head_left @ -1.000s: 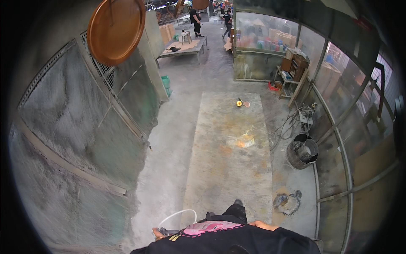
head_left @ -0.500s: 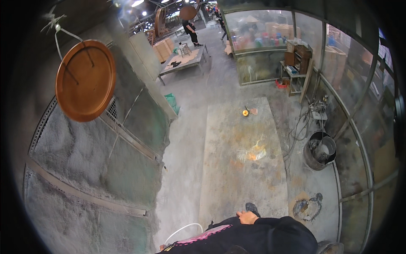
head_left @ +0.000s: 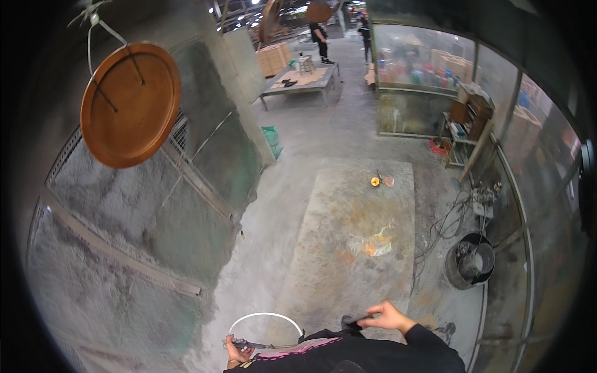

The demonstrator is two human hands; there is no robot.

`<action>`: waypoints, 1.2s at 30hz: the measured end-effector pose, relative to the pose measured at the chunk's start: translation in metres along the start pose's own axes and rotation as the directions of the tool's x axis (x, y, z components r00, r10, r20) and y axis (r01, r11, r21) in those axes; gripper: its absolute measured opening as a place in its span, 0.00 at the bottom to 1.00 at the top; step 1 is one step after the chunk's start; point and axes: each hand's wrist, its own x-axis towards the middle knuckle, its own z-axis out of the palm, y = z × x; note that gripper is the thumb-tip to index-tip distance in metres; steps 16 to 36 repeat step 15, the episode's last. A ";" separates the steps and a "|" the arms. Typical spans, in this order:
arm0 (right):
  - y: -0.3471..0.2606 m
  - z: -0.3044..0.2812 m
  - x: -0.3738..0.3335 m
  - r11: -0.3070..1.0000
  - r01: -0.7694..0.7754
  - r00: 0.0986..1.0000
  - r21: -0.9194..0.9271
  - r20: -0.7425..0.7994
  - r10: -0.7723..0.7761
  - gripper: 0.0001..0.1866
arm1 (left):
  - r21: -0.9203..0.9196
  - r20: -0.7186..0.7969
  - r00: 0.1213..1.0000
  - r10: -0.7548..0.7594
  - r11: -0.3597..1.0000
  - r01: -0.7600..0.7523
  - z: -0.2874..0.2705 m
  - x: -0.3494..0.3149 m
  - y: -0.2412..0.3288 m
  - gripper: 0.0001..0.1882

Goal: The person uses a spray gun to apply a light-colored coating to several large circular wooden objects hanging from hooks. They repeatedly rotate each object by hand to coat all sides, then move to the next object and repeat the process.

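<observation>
Low at the left, my left hand (head_left: 238, 353) is closed round a grey metal spray gun (head_left: 254, 344). A white hose (head_left: 266, 314) arches up behind the gun and comes down by my dark top with its pink print. My right hand (head_left: 388, 316) reaches out in front of my body, thumb and fingers around a dark, flat shape (head_left: 359, 324) I cannot make out. A dark shoe tip (head_left: 346, 321) shows beside it. A round orange-brown tray-like panel (head_left: 130, 105) hangs by wire at upper left, away from both hands.
A stained mat (head_left: 348, 217) covers the floor ahead, with a small yellow-lit item (head_left: 375, 181) on it. At right stand a bucket (head_left: 452, 267) and cables (head_left: 441, 233). Booth walls flank both sides. Farther off are a low table (head_left: 298, 91) and a standing person (head_left: 319, 42).
My left hand and the spray gun have come further into view. My right hand has moved away from my body, to the right. The whole view has shifted.
</observation>
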 end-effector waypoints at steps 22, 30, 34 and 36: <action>-0.096 0.278 0.243 0.887 -0.344 0.651 0.309 0.759 -0.011 0.40 | -0.722 -0.397 0.859 -0.322 0.687 -0.076 -0.164 -0.091 -0.250 0.39; -0.096 0.278 0.243 0.887 -0.344 0.651 0.309 0.759 -0.011 0.40 | -0.722 -0.397 0.859 -0.322 0.687 -0.076 -0.164 -0.091 -0.250 0.39; -0.096 0.278 0.243 0.887 -0.344 0.651 0.309 0.759 -0.011 0.40 | -0.722 -0.397 0.859 -0.322 0.687 -0.076 -0.164 -0.091 -0.250 0.39; -0.096 0.278 0.243 0.887 -0.344 0.651 0.309 0.759 -0.011 0.40 | -0.722 -0.397 0.859 -0.322 0.687 -0.076 -0.164 -0.091 -0.250 0.39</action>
